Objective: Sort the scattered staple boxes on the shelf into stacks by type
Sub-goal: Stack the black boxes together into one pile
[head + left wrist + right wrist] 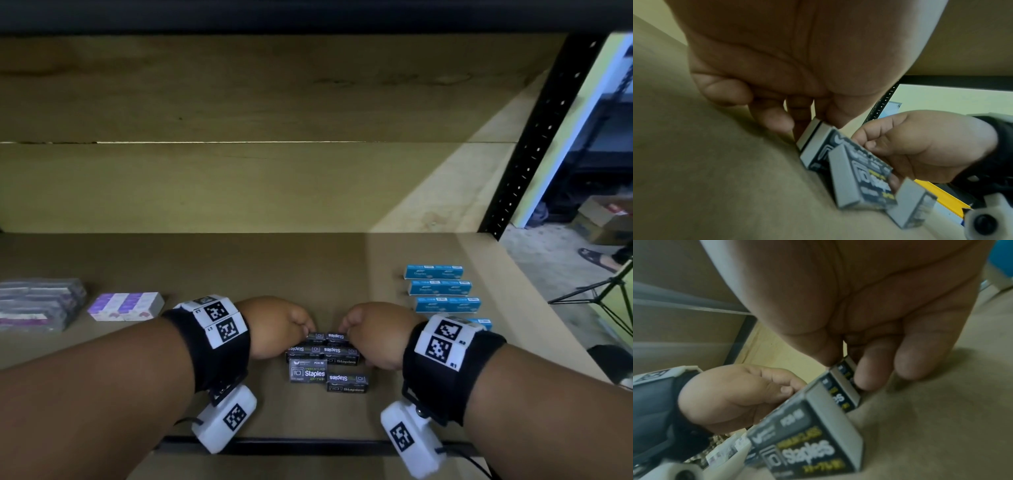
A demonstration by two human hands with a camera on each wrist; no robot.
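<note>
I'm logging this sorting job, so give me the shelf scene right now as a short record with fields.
setting: brown wooden shelf board
centre: dark grey cardboard staple boxes, clustered, partly stacked
left hand: fingers pinch the left end of the rearmost dark grey box
right hand: fingers pinch the right end of the neighbouring rear box
right side: light blue staple boxes, laid in a row, apart
left side: purple and white boxes, beside a plastic-wrapped pack
progress: dark grey boxes not yet one tidy stack
</note>
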